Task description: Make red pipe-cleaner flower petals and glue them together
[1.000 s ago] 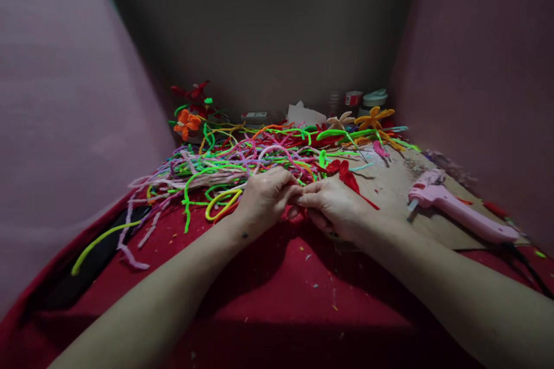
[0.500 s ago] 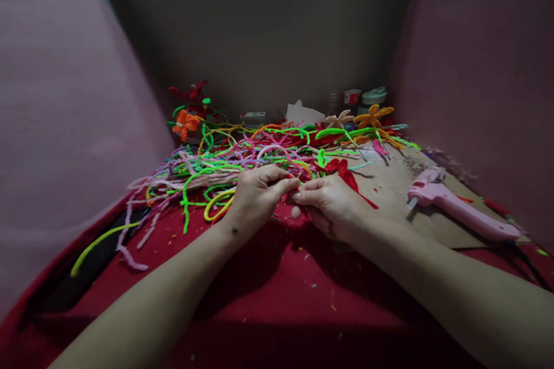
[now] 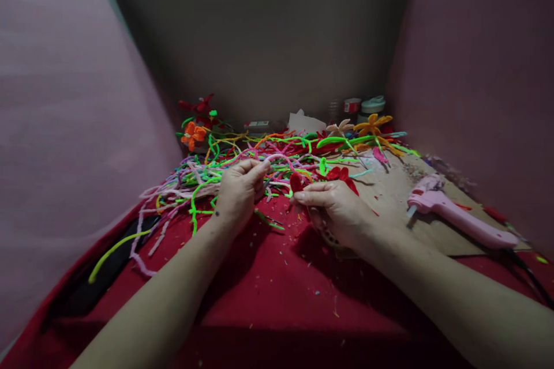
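Note:
My right hand [image 3: 333,207] pinches a red fuzzy petal piece [image 3: 296,183] between thumb and index finger, over the red cloth [image 3: 281,288]. To its left, my left hand [image 3: 240,187] is closed, thumb against fingers, in front of the pile of coloured pipe cleaners [image 3: 203,176]; whatever it holds is too small to make out. Just behind my right hand lie red fuzzy petals [image 3: 340,174] at the edge of the cardboard [image 3: 389,213]. A gap separates the two hands.
A pink glue gun [image 3: 459,213] lies on the cardboard at the right. Orange flower [image 3: 193,135], yellow-orange flower [image 3: 373,124] and beige flower [image 3: 340,128] stand farther back, near a lidded jar [image 3: 373,105]. Small scraps dot the cloth.
My hands were together and have come apart, my left hand moving left. The red petal piece now shows upright at my right fingertips. The view has shifted slightly.

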Demonstrator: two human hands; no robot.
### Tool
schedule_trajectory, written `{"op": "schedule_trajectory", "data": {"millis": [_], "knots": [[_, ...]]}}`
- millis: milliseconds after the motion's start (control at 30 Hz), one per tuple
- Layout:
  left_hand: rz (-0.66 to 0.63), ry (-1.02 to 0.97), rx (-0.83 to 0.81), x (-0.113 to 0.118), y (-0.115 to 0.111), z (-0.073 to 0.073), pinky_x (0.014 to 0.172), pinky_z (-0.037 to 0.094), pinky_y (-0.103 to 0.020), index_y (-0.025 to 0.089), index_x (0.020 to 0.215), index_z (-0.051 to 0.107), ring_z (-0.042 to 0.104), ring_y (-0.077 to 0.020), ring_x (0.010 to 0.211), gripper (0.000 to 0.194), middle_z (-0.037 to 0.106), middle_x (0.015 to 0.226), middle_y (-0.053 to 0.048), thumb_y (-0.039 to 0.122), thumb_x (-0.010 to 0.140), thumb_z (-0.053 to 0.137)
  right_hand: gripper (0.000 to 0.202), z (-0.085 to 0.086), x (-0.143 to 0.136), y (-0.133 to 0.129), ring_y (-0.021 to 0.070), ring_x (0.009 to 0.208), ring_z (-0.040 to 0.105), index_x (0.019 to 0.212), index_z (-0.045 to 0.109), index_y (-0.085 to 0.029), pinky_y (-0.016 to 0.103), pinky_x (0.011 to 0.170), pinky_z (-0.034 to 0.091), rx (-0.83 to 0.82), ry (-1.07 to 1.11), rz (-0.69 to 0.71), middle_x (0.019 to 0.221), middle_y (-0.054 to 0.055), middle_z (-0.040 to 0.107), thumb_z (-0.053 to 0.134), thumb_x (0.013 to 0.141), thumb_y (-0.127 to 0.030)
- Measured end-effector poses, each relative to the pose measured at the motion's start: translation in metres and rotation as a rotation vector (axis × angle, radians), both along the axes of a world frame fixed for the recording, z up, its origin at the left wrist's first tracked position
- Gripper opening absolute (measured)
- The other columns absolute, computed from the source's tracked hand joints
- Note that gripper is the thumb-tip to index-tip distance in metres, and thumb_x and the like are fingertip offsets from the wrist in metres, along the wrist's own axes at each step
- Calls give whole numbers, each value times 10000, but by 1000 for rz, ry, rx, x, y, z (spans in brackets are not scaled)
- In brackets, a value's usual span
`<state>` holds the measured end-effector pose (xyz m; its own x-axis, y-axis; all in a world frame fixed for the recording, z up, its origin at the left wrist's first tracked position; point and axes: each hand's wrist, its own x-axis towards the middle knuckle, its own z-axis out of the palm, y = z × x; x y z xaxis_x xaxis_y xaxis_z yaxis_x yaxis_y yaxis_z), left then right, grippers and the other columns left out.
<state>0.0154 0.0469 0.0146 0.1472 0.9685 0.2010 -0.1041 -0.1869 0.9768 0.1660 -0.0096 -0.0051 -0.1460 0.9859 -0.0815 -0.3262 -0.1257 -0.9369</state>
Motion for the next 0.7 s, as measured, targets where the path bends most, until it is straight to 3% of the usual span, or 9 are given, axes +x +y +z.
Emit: {"op": "schedule_trajectory", "data": {"millis": [133, 267, 400, 533, 700], "knots": [[-245, 96, -113, 5, -3, -8, 382, 286, -158, 135, 729, 580, 389, -29, 406, 249, 507, 551, 38, 377, 725, 640, 160, -5, 3, 5, 53, 401, 343, 581, 583, -151, 223, 401, 204, 5, 147, -41, 470, -56, 468, 710, 572, -247], [-425, 132, -175, 12, -12, -15, 381, 302, -157, 147, 805, 575, 412, -34, 413, 229, 526, 574, 39, 345, 721, 652, 166, -12, 4, 10, 51, 404, 322, 578, 567, -151, 222, 397, 196, 30, 181, -73, 466, -64, 424, 701, 604, -246], [-461, 99, -231, 13, -12, -18, 377, 308, -158, 148, 796, 555, 439, -43, 441, 217, 522, 606, 46, 231, 655, 698, 196, -17, 3, 13, 40, 380, 286, 589, 546, -150, 214, 378, 184, 36, 153, -86, 451, -79, 393, 709, 604, -258], [-459, 85, -261, 13, -10, -20, 382, 299, -159, 158, 843, 543, 385, -28, 415, 245, 493, 603, 60, 239, 660, 684, 174, -16, 3, 15, 32, 366, 303, 672, 580, -141, 198, 364, 192, 79, 108, -103, 466, -77, 436, 692, 621, -265], [-416, 224, -195, 14, -10, -20, 388, 291, -175, 137, 915, 516, 361, -33, 410, 236, 483, 623, 49, 243, 722, 602, 199, -13, 5, 16, 57, 310, 369, 584, 524, -159, 196, 324, 239, 35, -86, -155, 392, -64, 464, 668, 629, -288]]}}
